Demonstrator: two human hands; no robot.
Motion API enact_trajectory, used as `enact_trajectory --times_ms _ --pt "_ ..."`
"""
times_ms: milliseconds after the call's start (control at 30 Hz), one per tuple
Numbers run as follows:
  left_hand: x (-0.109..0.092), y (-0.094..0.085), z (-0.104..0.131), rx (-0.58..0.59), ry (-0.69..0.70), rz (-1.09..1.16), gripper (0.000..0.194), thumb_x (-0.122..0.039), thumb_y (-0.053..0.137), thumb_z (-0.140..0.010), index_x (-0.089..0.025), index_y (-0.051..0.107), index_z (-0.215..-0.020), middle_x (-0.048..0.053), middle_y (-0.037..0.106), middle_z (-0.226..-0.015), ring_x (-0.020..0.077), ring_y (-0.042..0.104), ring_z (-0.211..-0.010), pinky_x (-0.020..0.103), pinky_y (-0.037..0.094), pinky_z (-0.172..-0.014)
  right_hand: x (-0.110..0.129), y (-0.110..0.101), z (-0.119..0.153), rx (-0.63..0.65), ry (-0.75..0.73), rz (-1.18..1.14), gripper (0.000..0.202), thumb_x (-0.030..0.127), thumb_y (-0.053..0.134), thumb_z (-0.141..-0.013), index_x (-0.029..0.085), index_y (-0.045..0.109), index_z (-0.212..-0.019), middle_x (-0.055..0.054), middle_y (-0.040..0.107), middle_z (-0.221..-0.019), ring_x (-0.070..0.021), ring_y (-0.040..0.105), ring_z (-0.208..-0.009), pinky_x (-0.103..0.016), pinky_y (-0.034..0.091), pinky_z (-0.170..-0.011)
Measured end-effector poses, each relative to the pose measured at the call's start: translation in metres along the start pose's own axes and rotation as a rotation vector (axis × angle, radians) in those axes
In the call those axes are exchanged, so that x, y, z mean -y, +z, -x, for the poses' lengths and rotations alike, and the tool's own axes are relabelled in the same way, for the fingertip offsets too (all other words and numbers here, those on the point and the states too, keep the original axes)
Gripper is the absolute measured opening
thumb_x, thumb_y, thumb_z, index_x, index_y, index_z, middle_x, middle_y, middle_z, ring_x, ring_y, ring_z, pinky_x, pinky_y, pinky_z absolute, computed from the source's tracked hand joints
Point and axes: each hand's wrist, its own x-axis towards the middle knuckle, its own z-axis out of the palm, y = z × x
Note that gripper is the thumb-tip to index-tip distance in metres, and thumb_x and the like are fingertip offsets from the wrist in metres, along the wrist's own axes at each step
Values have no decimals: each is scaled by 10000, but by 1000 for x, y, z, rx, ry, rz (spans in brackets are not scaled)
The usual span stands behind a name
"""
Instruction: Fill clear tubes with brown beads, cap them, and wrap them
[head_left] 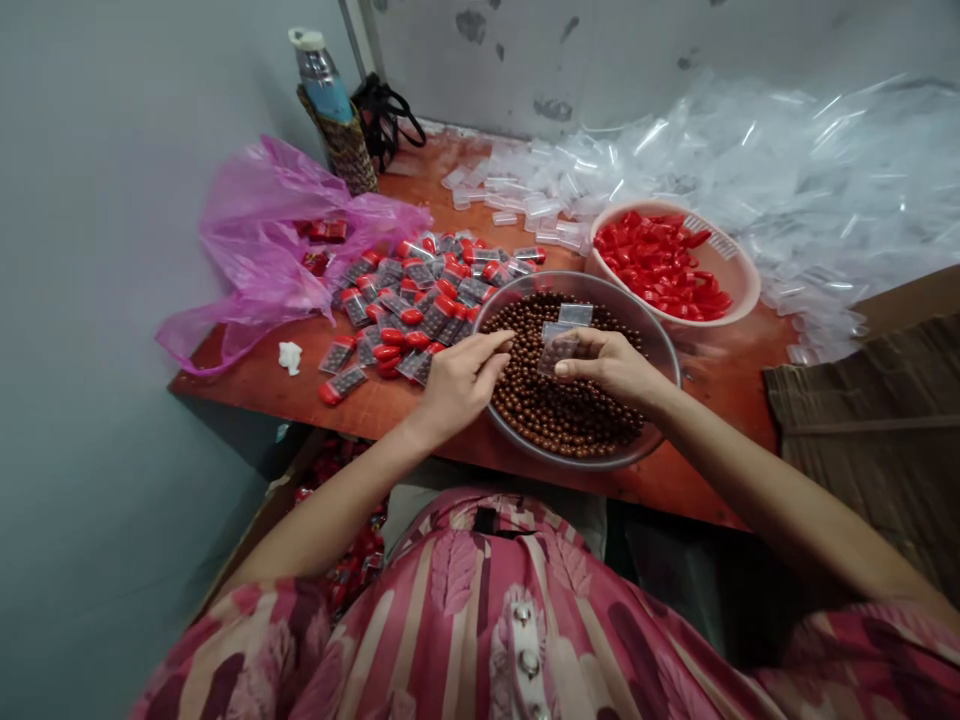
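A clear bowl [669, 365] of small brown balls stands at the table's front edge. Over its right part my right hand [611, 372] pinches a small clear plastic case [556, 353] that shows dark balls inside. My left hand [466, 380] is at the bowl's left rim, its thumb and forefinger close together; whatever they may hold is too small to make out. Another clear case [576, 314] lies on the balls beyond my right hand. Left of the bowl is a pile of filled cases with red caps [416, 341].
A pink basin [746, 290] of red caps [660, 265] stands behind the bowl. Clear empty cases [750, 170] are heaped along the back right. A purple bag [259, 240], a bottle [322, 80] and a white scrap [289, 357] are at left, brown cardboard [870, 440] at right.
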Motion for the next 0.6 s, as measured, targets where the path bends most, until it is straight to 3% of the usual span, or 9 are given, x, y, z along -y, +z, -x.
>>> enact_trajectory --times_ms 133,267,367,500,600 --pt "-3 31 -22 223 -242 408 471 -246 615 -778 -159 574 -1239 105 634 -1222 214 646 -1027 339 504 -912 2 0 5 -15 -29 -34 344 300 782 -614 176 663 -912 -9 685 -874 -151 614 -771 -318 491 -767" --pt "-4 53 -32 326 -430 855 485 -333 706 -698 -135 638 -1136 106 674 -1136 257 630 -1040 391 505 -909 5 -7 9 -73 -116 113 359 363 789 -604 167 639 -864 -12 681 -819 -160 617 -745 -314 490 -736" --pt "-4 58 -34 288 -564 1069 476 -336 772 -627 -134 664 -1044 96 697 -1048 240 657 -952 398 523 -871 8 -21 14 -106 -170 412 310 428 702 -705 186 641 -890 -18 689 -794 -176 627 -724 -311 481 -698" --pt "-4 57 -34 260 -617 1176 463 -261 804 -584 -147 657 -1008 79 697 -1028 230 659 -957 410 518 -890 -1 -35 24 108 -154 1016 80 271 639 -757 227 686 -806 -31 708 -793 -200 642 -764 -300 459 -722" --pt "-4 53 -35 312 -601 1220 487 -224 798 -597 -162 637 -1052 70 703 -1001 226 665 -954 417 507 -908 -17 -31 26 186 -156 1165 95 164 601 -741 201 688 -752 -75 706 -779 -216 635 -740 -310 459 -697"
